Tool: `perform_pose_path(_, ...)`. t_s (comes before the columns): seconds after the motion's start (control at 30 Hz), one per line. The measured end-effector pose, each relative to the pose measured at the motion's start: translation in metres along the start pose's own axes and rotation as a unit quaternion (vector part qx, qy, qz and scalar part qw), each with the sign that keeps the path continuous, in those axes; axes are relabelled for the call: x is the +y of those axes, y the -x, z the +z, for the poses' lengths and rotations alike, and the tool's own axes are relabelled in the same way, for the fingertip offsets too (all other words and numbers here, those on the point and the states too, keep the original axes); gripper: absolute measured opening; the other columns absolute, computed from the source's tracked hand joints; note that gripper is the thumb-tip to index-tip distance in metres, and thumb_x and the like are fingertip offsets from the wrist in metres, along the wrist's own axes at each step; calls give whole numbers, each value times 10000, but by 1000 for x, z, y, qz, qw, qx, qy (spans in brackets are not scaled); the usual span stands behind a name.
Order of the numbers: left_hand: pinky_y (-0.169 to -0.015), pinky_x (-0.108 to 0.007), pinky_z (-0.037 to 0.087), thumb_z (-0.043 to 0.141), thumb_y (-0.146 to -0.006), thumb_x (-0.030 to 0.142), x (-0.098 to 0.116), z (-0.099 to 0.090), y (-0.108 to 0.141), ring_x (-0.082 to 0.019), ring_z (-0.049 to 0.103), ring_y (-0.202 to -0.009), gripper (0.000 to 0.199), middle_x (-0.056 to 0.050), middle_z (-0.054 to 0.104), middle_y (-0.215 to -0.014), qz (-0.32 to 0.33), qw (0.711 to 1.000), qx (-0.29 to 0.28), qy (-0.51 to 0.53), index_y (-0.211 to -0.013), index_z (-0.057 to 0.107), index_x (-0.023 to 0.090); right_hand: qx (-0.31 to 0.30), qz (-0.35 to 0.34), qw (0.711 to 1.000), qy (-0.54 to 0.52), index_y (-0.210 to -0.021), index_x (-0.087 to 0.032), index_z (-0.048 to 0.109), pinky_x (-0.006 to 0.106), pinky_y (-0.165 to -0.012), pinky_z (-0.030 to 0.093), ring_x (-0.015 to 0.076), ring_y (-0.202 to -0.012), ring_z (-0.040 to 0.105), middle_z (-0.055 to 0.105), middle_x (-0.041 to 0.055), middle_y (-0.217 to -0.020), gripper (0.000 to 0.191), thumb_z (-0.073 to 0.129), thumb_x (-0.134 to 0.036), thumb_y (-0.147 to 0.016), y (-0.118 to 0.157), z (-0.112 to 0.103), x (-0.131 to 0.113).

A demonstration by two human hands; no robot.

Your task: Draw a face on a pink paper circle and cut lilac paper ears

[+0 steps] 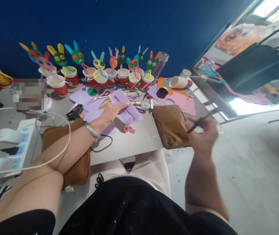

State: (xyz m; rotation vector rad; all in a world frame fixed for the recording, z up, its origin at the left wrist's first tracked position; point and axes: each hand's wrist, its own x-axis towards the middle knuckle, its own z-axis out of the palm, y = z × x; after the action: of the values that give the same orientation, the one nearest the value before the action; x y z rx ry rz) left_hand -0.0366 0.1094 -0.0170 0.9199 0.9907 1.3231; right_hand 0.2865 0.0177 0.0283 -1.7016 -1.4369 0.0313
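Between the thumb and fingers of my left hand (112,112) is a piece of purple paper (129,111), held over the table. Just below the paper lies a small pink cutout (129,129) with orange spots. My right hand (204,133) is raised beside a brown cushion (171,125) at the table's right edge. It is blurred and closed around a thin dark tool (197,123), whose exact kind I cannot make out. More purple sheets (91,116) lie beyond and beneath my left forearm.
Several paper cups (100,78) with colourful rabbit figures line the blue wall. A glue gun (75,112), pens, tape and pink sheets (185,103) cover the table. At left are a power strip (23,142), looping white cable and another brown cushion (80,168).
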Motion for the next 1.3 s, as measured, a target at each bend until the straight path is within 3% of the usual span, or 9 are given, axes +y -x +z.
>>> perform_pose_path(0.2,-797,-331,570,994,-487,486,0,1,2,-184,691,-797,556,-37,771,-848,-5,999,-38,-23,-845,737,147,-172,38,961,-212,-825,-232,629,406,-747,519,240,-806,643,687,36,-810,368,874,-456,-668,16,83,-70)
perform_pose_path(0.43,-659,-265,542,976,-518,539,1,3,2,-137,651,-672,548,-20,734,-758,-29,997,-67,2,-798,704,154,-216,75,909,-349,-758,-232,531,264,-643,454,103,-629,511,583,-66,-683,447,928,-364,-604,15,131,-83)
perform_pose_path(0.53,-568,-216,492,945,-594,528,3,2,0,-100,617,-594,494,11,675,-689,-45,996,-80,-4,-759,662,157,-187,91,911,-356,-780,-237,526,248,-584,431,93,-585,489,559,-76,-664,447,917,-379,-616,6,129,-72)
perform_pose_path(0.6,-566,-193,486,890,-716,431,7,2,0,-94,656,-635,373,9,701,-770,-58,996,-61,-7,-850,667,165,-135,79,936,-315,-794,-241,519,252,-589,438,106,-601,516,572,-67,-685,417,891,-353,-642,-8,121,-58)
perform_pose_path(0.73,-580,-181,490,700,-889,193,17,6,4,-71,662,-646,94,2,723,-861,-94,995,-20,-25,-954,635,173,6,79,988,-133,-789,-235,491,264,-652,441,114,-654,527,570,-56,-725,325,790,-163,-682,-57,96,-14)
perform_pose_path(0.87,-563,-188,479,606,-917,92,23,10,10,-68,643,-600,70,0,714,-806,-122,991,-39,-31,-928,623,159,54,129,986,87,-735,-246,451,304,-682,380,132,-669,479,541,-43,-705,312,733,-112,-717,-98,71,24)
perform_pose_path(1.0,-558,-194,474,591,-908,55,24,12,11,-64,629,-574,102,3,706,-762,-136,989,-48,-37,-901,636,146,64,117,964,231,-844,-230,581,347,-761,342,168,-715,447,635,16,-816,186,729,-144,-772,-110,59,34)
perform_pose_path(1.13,-572,-196,473,608,-888,52,23,11,11,-64,628,-575,103,4,715,-750,-147,986,-57,-48,-893,648,146,29,97,942,321,-1104,-182,694,386,-761,289,213,-762,493,706,124,-928,267,714,-157,-839,-115,57,28)
perform_pose_path(1.3,-580,-197,483,640,-867,60,20,8,10,-67,647,-587,94,-7,736,-772,-145,985,-82,-37,-910,675,136,4,56,942,331,-1160,-148,693,410,-742,268,252,-830,558,727,202,-1000,282,689,-181,-880,-123,66,17)
